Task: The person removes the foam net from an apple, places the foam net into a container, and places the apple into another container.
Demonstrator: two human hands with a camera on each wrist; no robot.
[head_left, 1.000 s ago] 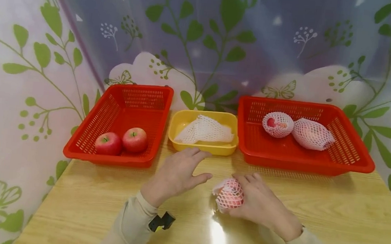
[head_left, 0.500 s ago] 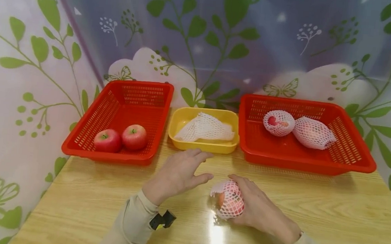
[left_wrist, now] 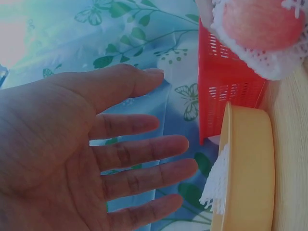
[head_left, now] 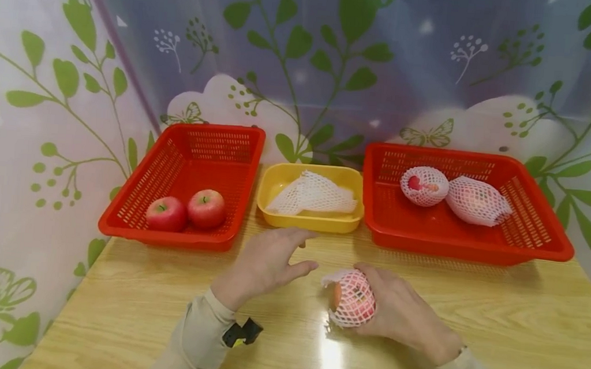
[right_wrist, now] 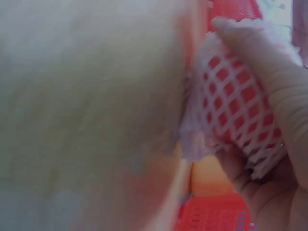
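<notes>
So we've got a wooden bench [head_left: 281, 363] with a bigger red basket [head_left: 447, 244] at its back right corner, a smaller red basket [head_left: 205, 166] at back left, and a yellow tub [head_left: 310, 224] along the back edge between. Our left hand [head_left: 263, 266] is spread wide; our right hand [head_left: 400, 308] is snug round a netted apple [head_left: 358, 300]. White foam net [head_left: 315, 195] lies in the tub, two netted fruits [head_left: 475, 201] toward the bigger basket's right edge. Our netted apple's out from that basket's near left corner. Two bare apples [head_left: 207, 209] sit by the smaller basket's near edge.

Butterfly-and-leaf-printed backdrop [head_left: 305, 63] behind and beside a light wooden table [head_left: 135, 299].
</notes>
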